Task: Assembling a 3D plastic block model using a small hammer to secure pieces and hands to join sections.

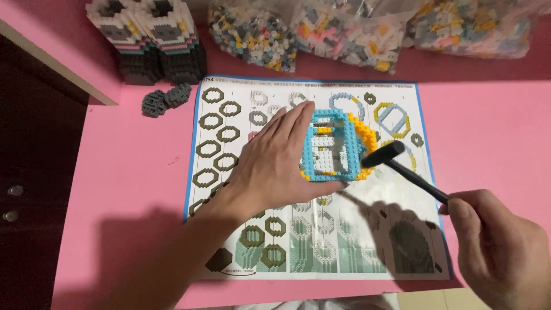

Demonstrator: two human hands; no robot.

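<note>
Lying flat on the instruction sheet (344, 241), the blue-and-yellow brick frame (336, 143) sits under the fingers of the left hand (281, 161), whose grip is released, palm down and fingers spread over the frame's left part. The right hand (496, 252) is clenched around the handle of a small black hammer (402, 166), whose head hangs at the frame's right edge, touching or just above it. Dark brick towers (155, 43) and bags of loose bricks (356, 28) stand along the far side of the pink worktop (488, 126).

I see 1 flat brick panel (333, 146), light blue frame with yellow edging and white inside, lying at frame centre. The small black hammer (402, 169) slants just right of it, head touching its yellow edge.
</note>
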